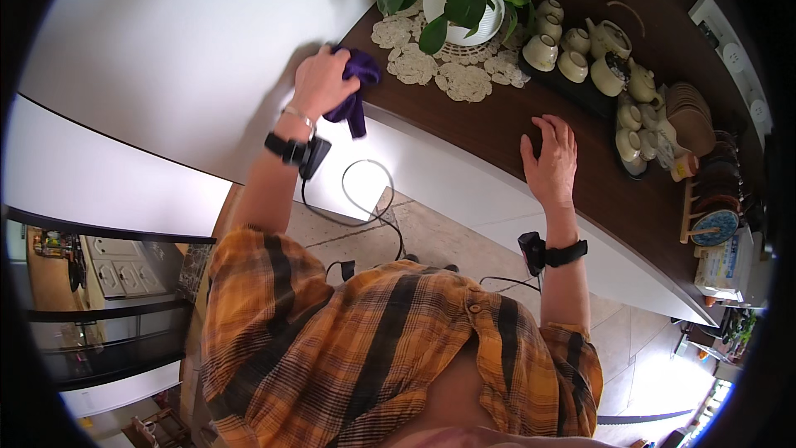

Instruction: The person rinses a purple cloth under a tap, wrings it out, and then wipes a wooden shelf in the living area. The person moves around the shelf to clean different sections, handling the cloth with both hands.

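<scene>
My left hand [322, 83] is closed around a purple cloth [358, 75] at the left end of a dark brown counter [497, 129], beside a white wall panel. Part of the cloth hangs over the counter's front edge. My right hand [550, 158] rests on or just over the dark counter, fingers stretched out and holding nothing. Nearest to it is a dark tray of pale cups [541, 51] and teapots [609, 36]. A lace doily [463, 81] lies between the two hands, with a potted plant [468, 0] in a white pot on it.
Round plates [686, 108] and a wooden rack [686, 214] with a blue patterned dish [715, 228] stand along the counter's right side. Black cable [393, 220] from my wrist devices loops above the tiled floor. A glossy dark-framed panel [116, 307] reflects a kitchen at the left.
</scene>
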A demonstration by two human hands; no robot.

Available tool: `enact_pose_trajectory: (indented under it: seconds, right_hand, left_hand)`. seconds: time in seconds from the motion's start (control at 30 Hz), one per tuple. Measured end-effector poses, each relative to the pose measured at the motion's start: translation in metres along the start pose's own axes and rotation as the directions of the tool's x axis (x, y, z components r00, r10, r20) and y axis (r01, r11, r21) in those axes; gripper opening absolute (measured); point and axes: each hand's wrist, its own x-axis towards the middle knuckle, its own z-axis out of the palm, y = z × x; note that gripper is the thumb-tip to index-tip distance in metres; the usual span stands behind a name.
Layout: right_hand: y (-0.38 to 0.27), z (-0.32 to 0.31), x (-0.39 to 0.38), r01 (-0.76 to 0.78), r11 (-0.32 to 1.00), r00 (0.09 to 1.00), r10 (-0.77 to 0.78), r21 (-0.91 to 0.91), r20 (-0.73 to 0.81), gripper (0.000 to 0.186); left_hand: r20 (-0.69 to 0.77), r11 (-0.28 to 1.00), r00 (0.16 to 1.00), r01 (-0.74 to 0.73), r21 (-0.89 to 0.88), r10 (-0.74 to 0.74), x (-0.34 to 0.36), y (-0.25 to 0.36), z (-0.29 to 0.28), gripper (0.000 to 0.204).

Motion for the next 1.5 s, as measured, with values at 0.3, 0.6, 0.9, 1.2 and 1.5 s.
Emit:
enact_pose_trajectory:
  seconds: [0.3, 0.6, 0.9, 1.2, 1.5]
  right_hand:
    - [-0.001, 0.0, 0.001, 0.004, 1.0, 1.0, -0.004, 0.021, 0.001, 0.034]
    - [-0.001, 0.001, 0.001, -0.022, 1.0, 1.0, 0.022, 0.018, 0.009, 0.034]
    - [-0.002, 0.002, 0.0, -0.029, 1.0, 1.0, 0.029, 0.011, -0.011, 0.033]
    - [-0.002, 0.005, -0.002, -0.025, 0.999, 0.998, 0.027, 0.034, -0.061, 0.03]
    - [-0.022, -0.01, 0.017, 0.181, 0.973, 0.958, -0.142, -0.143, 0.249, 0.031]
  left_hand:
    - [-0.236, 0.924, 0.971, -0.121, -0.362, 0.034, -0.049, 0.011, -0.005, 0.034]
    - [-0.166, 0.986, 0.986, -0.006, -0.165, -0.022, -0.008, 0.007, 0.036, 0.032]
    - [-0.162, 0.739, 0.885, -0.456, -0.496, 0.437, -0.078, 0.143, 0.021, 0.035]
    - [-0.236, 0.942, 0.968, -0.154, -0.299, 0.084, -0.052, 0.103, 0.024, 0.033]
    - [-0.193, 0.759, 0.915, -0.402, -0.512, 0.355, -0.07, 0.149, 0.025, 0.035]
